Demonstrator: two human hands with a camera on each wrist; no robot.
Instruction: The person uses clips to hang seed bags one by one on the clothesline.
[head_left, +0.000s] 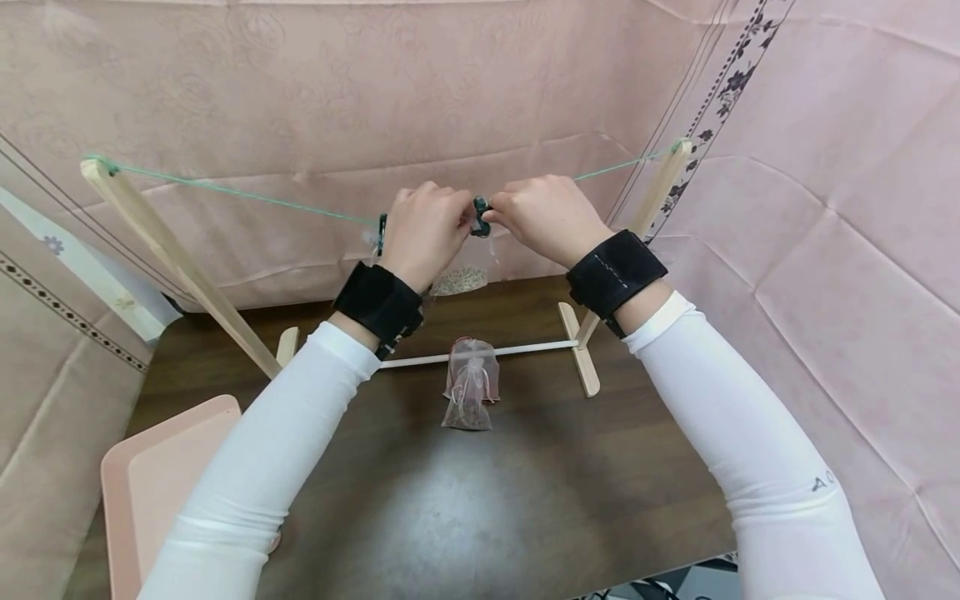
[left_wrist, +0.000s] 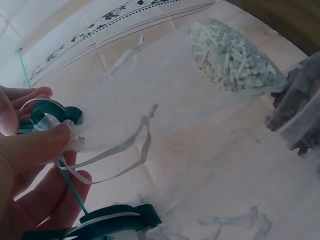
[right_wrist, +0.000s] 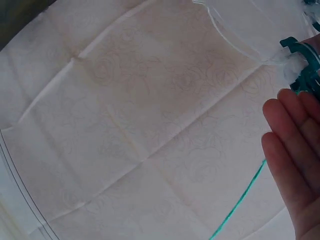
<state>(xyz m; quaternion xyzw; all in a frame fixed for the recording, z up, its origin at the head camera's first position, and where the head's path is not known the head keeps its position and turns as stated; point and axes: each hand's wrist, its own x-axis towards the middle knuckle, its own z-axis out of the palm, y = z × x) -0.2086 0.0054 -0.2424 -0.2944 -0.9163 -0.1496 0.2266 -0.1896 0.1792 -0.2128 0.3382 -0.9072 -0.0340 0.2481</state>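
Both hands meet at the green string, near its middle. With thumb and fingers, my left hand pinches the gathered top of a sheer drawstring bag. Pale pellets fill that bag's lower end. Between the hands is a dark green clip at the bag's top, and my right hand pinches it by thumb and forefinger. Its other fingers are fairly straight in the right wrist view. A second green clip is on the string beside my left hand. Dark pieces fill another sheer bag.
Wooden posts hold up the string's ends, with a white rod joining them low down. More small sheer bags lie by the rod on the brown table. A pink tray sits at left. Pink cloth hangs behind.
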